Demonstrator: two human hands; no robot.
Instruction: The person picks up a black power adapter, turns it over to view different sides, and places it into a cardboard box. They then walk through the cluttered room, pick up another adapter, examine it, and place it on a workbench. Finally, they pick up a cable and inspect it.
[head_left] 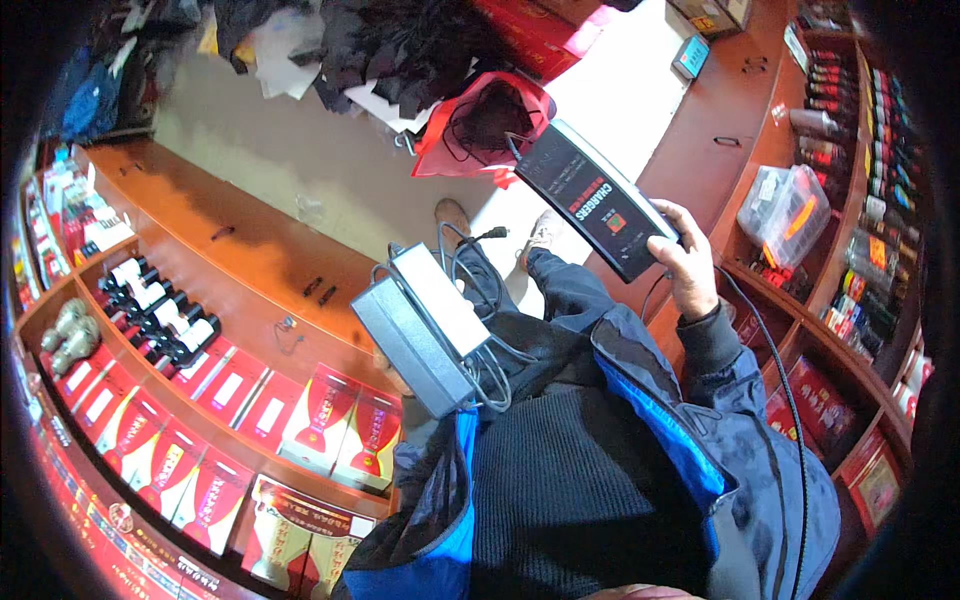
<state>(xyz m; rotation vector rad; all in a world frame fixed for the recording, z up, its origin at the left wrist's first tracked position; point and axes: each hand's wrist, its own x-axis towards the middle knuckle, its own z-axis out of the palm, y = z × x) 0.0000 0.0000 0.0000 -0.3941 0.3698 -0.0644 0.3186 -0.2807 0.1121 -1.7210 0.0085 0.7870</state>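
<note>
Held a flat black charger (590,205) in the right hand (686,262) and a dark power adapter (412,348) with looped cable (493,384) in the mostly hidden left hand (390,374).

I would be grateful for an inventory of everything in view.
Flat rectangular device: one, black, upper centre
Rectangular plastic block: one, dark grey, centre
Slim box: one, white, against block
Looped cables: several, dark, around block
Plastic bag: one, red, beyond device
Plastic case: one, clear and orange, right shelves
Small carton: one, blue, upper right
Bottles: many, dark, side shelves
Boxes: many, red and white, left shelves
Wooden counter: one, brown, left
Jacket: one, dark blue, worn
Left hand: one, mostly hidden, behind block
Right hand: one, gripping device
</note>
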